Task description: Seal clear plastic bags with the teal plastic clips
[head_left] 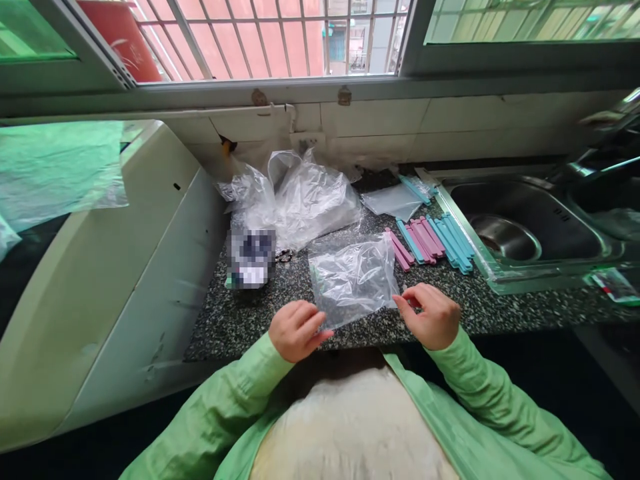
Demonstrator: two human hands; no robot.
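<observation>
Right now both hands meet at the near edge of a clear plastic bag (353, 278) that lies flat on the speckled dark counter (235, 317), just in front of the person; the left hand (297, 329) is curled, thumb and fingers pinching the bag's near left corner; the right hand (433, 315) pinches the near right corner the same way, fingers bent inward. Both sleeves are light green. Behind the bag sits a heap of crumpled clear bags (295, 197) against the tiled wall; to its right lies a row of pink and blue sealing clips (433, 241), side by side, beside the rim of the steel sink (525, 223); another flat bag (393, 200) lies behind the clips. A small blurred packet (251, 257) rests left of the bag, apart from it.
</observation>
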